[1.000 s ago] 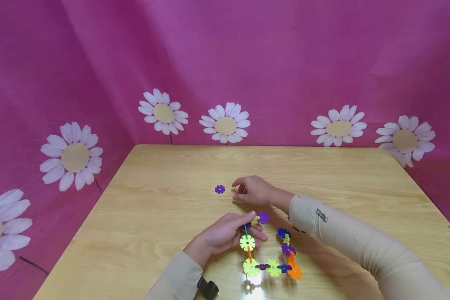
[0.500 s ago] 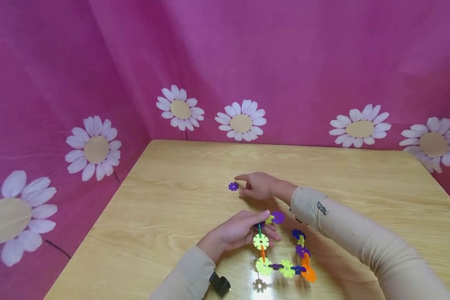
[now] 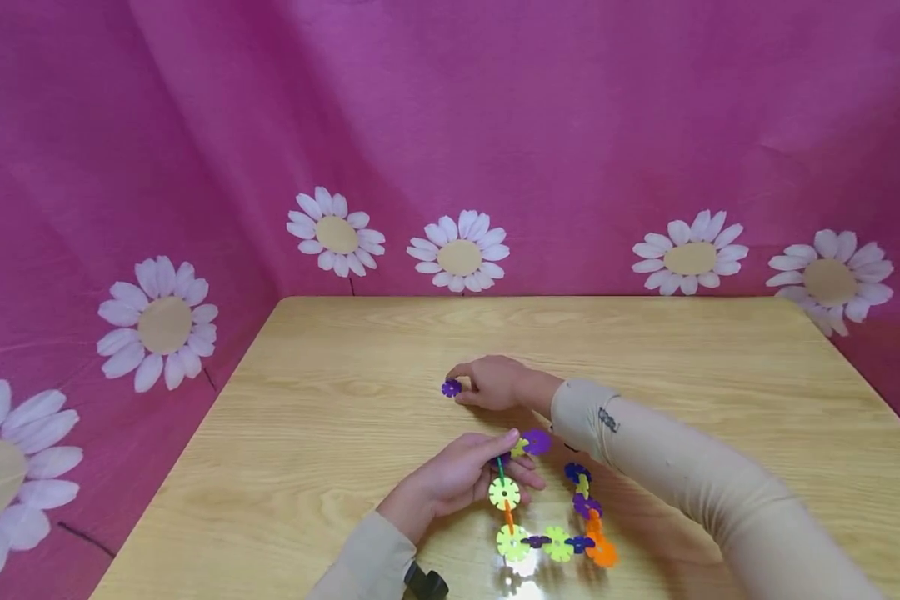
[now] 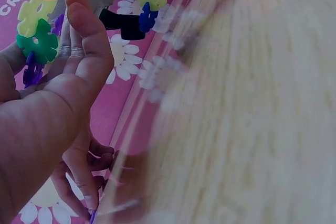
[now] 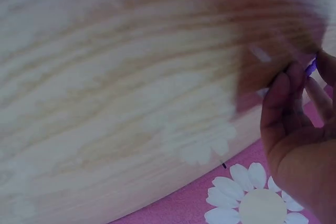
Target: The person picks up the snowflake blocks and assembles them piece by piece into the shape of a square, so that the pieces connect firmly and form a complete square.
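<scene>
A chain of interlocking snowflake discs (image 3: 557, 544) in yellow, orange, purple, blue and green bends around in front of me. My left hand (image 3: 457, 477) pinches it near the green disc (image 4: 38, 45), thumb on top and other fingers stretched out beneath. Farther out on the table, my right hand (image 3: 495, 383) has its thumb and index finger on a loose purple snowflake disc (image 3: 452, 388). In the right wrist view only a sliver of that purple disc (image 5: 311, 67) shows between the fingertips.
The wooden table (image 3: 330, 433) reaches back to a pink cloth (image 3: 555, 150) printed with white daisies. A black wrist camera (image 3: 426, 582) is strapped at the left sleeve. The right forearm crosses above the table to the right of the chain.
My right hand has moved left to the loose purple disc, and its thumb and index finger have closed on it. The left hand keeps its hold on the chain. The head view shifted slightly.
</scene>
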A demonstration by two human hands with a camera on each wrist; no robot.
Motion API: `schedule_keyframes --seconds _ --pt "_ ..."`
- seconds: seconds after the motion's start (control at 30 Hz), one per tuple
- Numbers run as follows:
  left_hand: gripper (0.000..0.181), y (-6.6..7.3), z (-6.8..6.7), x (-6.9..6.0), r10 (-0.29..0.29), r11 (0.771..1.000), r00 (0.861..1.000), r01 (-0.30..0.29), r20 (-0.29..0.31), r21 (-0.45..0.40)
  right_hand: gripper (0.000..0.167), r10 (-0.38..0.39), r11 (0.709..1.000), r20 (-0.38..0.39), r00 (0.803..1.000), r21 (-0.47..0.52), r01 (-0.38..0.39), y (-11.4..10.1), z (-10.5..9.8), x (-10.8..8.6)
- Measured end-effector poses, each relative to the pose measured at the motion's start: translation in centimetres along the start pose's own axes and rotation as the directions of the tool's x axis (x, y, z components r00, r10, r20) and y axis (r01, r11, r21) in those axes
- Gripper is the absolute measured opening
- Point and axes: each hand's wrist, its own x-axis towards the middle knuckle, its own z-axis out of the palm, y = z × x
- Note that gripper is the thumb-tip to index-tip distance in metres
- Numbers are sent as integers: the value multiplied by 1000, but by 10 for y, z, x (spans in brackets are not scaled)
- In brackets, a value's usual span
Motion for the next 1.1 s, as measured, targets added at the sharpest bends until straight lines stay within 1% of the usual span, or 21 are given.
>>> schedule_keyframes --seconds 0.17,0.3,0.4,0.47,0.57,0.67,0.8,0.97,1.1 --pt "68 -1 0 -1 11 1000 1000 -11 14 -4 29 0 995 -78 997 104 8 2 3 -4" --pt "62 0 2 -1 13 1000 1000 -13 16 4 27 -2 982 -148 989 188 31 6 4 -9" --pt "59 0 2 -2 10 1000 1000 -10 3 8 26 8 974 -183 983 223 34 8 6 -11" --pt "61 0 2 -2 7 1000 1000 -7 -6 8 25 11 972 -196 981 232 36 9 6 -12" --pt "65 0 3 -1 13 1000 1000 -13 -1 11 18 24 967 -219 976 254 33 8 5 -17" --pt "65 1 2 -1 16 1000 1000 -16 2 16 12 41 963 -262 964 267 32 6 1 -22" --pt "65 4 2 -3 11 1000 1000 -11 0 19 10 84 943 -299 951 332 22 4 -3 -32" --pt "67 6 3 -2 14 1000 1000 -14 -9 17 12 166 901 -308 937 433 -17 7 -5 -50" --pt "69 7 5 0 18 1000 1000 -17 -13 17 12 208 868 -311 927 496 -29 10 -6 -67"
